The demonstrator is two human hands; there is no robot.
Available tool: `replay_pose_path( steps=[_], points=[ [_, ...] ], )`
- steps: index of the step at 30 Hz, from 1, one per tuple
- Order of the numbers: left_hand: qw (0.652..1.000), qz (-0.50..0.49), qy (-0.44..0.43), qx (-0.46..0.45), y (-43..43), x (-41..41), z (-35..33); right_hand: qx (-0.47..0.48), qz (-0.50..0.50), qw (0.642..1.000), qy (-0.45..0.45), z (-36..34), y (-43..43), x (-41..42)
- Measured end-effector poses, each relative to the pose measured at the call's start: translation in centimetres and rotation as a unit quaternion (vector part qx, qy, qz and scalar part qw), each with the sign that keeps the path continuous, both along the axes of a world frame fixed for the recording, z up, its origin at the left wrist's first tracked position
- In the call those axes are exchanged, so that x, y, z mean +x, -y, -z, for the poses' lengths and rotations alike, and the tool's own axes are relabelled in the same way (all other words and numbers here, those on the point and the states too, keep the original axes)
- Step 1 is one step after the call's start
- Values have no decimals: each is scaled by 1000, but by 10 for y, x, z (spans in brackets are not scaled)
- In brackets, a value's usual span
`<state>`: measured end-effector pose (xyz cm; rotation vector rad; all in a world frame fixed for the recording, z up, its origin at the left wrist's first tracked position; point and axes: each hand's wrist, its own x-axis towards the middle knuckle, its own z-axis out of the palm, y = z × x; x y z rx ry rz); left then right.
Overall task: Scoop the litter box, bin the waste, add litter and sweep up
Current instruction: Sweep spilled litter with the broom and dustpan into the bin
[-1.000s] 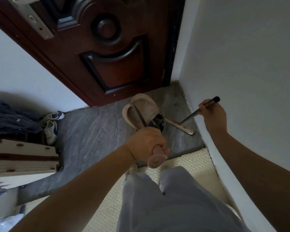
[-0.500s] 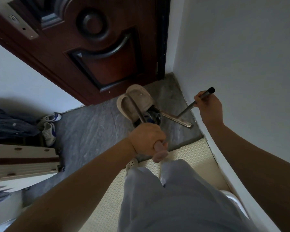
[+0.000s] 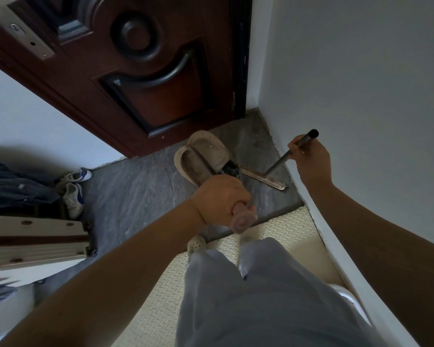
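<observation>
Two clamped grips: left hand [image 3: 219, 199] on dustpan handle [image 3: 243, 219], right hand [image 3: 311, 161] on broom pole [image 3: 305, 139]; sneakers [image 3: 73, 194] leftward.

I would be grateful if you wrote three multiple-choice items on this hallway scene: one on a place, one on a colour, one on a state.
1. Over which surface is the dustpan?
A. the grey stone floor
B. the cream mat
C. the wooden board

2. What colour are the accents on the white sneakers?
A. red
B. blue
C. green

3. What is the right hand doing?
A. hanging open
B. pressing flat on the wall
C. gripping the broom handle

Answers:
1. A, since the grey stone floor shows all round the pan, in front of the door.
2. B, since blue patches mark their sides.
3. C, since its fingers curl round the broom handle.
</observation>
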<state>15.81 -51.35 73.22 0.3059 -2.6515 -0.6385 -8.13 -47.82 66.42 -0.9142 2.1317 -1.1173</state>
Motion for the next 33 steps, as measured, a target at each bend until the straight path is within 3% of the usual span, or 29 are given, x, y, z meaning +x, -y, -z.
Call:
replay_pose_path(
  steps=[6,20,25,33],
  points=[
    [999,20,28,2,-10,5,2,-11,-5,1000,7,-2,2,-1],
    [985,-173,-15,18,51,-2,-38,-11,0,1000,9,-21,20,-9],
    [943,-277,-44,177,85,8,-46,-7,35,999,13,-18,15,-15],
    [912,-300,-134,247,146,11,-71,-16,93,996,2,-27,35,-7]
  ],
)
